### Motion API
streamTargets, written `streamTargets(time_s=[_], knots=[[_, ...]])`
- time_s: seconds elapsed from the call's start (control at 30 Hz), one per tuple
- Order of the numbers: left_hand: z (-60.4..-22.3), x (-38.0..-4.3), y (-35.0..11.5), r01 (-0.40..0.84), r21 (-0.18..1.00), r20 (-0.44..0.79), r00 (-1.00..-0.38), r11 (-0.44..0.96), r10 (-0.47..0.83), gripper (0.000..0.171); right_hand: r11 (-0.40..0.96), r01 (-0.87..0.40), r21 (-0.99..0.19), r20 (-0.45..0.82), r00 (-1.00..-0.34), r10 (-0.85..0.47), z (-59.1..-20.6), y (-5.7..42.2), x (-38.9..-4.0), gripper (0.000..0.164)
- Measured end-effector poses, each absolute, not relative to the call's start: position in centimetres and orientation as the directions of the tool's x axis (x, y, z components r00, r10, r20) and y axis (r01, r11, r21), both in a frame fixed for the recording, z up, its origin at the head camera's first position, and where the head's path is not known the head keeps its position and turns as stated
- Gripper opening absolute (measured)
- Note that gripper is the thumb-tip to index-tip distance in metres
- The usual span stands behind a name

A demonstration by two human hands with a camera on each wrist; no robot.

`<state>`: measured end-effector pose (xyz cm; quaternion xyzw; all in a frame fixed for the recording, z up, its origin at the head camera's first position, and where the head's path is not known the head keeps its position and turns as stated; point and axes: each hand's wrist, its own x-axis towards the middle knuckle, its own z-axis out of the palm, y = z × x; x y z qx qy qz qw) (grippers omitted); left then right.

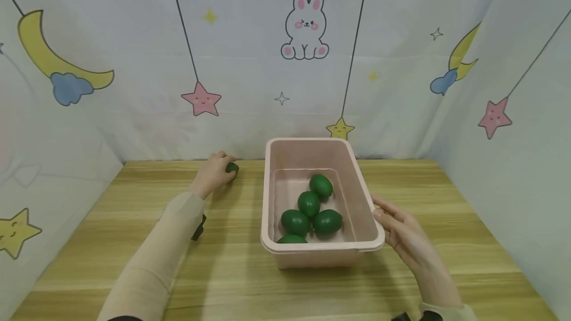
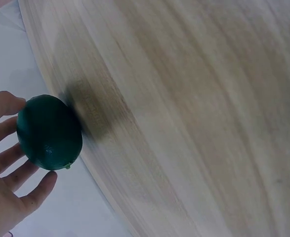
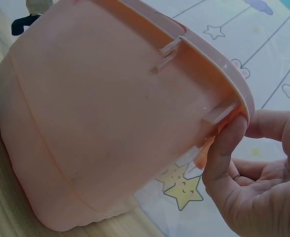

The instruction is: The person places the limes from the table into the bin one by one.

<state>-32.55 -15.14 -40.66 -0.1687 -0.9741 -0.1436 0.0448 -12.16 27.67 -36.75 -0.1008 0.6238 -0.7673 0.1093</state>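
At the back of the table, left of the bin, my left hand (image 1: 213,174) holds a dark green lime (image 1: 232,167). The left wrist view shows this lime (image 2: 50,132) between thumb and curled fingers, close to the tabletop; I cannot tell whether it touches the wood. A pink plastic bin (image 1: 322,256) stands in front of me with several green limes (image 1: 320,186) on its floor. My right hand (image 1: 408,241) pinches the bin's rim at the near right corner. In the right wrist view, thumb and finger grip the lip of the bin (image 3: 95,108).
The wood-grain table (image 1: 232,281) ends at a white cloth backdrop (image 1: 250,63) printed with stars, moons and a rabbit. Cloth also hangs along both sides. A small black piece (image 1: 199,229) shows beside my left sleeve.
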Motion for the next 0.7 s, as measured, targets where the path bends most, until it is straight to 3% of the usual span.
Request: streamTargets(time_s=[0.7], knots=[[-41.32,-32.89,-15.87,0.325,0.286,0.062,-0.945,0.901,0.322,0.058,-0.136,0.067,-0.988,-0.029,-0.966,-0.258,-36.4,27.5,-12.13,0.06]])
